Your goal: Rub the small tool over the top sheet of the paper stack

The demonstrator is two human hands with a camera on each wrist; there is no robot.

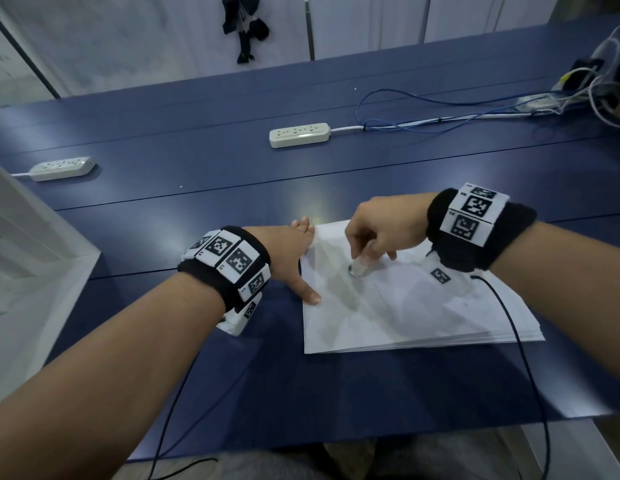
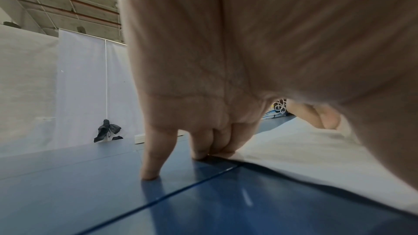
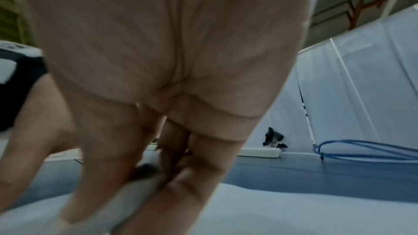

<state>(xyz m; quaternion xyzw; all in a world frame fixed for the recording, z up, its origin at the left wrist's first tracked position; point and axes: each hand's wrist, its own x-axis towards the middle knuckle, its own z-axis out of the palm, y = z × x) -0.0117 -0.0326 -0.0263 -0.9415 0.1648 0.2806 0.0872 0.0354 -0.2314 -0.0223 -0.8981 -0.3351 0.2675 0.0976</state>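
The left hand [image 1: 294,251] lies spread and flat on the paper stack's [image 1: 405,306] left edge, probably to steady it, while the right hand [image 1: 381,230] pinches a small silvery object [image 1: 360,268] on the top sheet.

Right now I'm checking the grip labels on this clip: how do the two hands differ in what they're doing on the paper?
The left hand lies with straight fingers at the left edge of the paper stack, while the right hand curls its fingers around a small pale cylinder. The left hand holds nothing; the right hand presses the cylinder's end onto the top sheet. Both touch the stack.
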